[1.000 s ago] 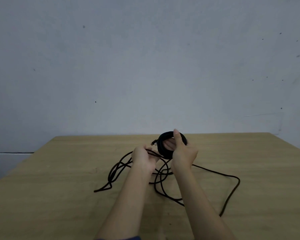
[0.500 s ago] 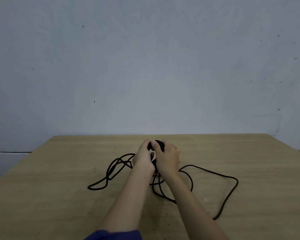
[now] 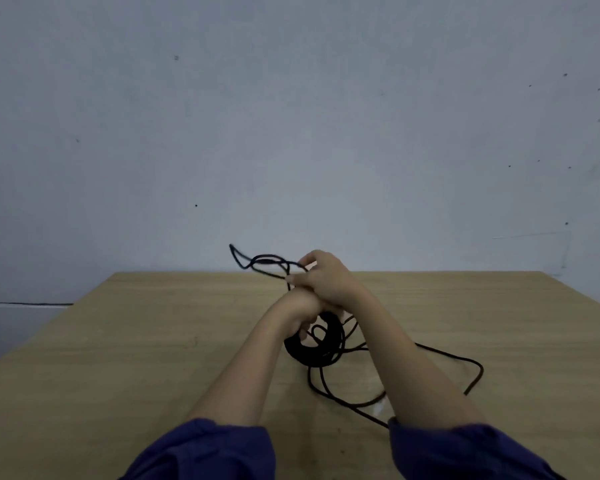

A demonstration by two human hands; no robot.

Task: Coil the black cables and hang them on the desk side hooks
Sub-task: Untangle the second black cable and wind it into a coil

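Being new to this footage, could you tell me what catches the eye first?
Over the middle of the wooden desk, the left hand grips a thick black cable coil, while the right hand just above pinches a loose strand held up in front of the wall. Slack cable trails on the desk to the right.

Loose, creased navy-blue sleeves, the left sleeve [image 3: 205, 448] and right sleeve [image 3: 465, 452], bunch near the elbows at the near edge of the wooden desk [image 3: 84, 375], leaving forearms, left hand [image 3: 297, 311] and right hand [image 3: 326, 277] bare.
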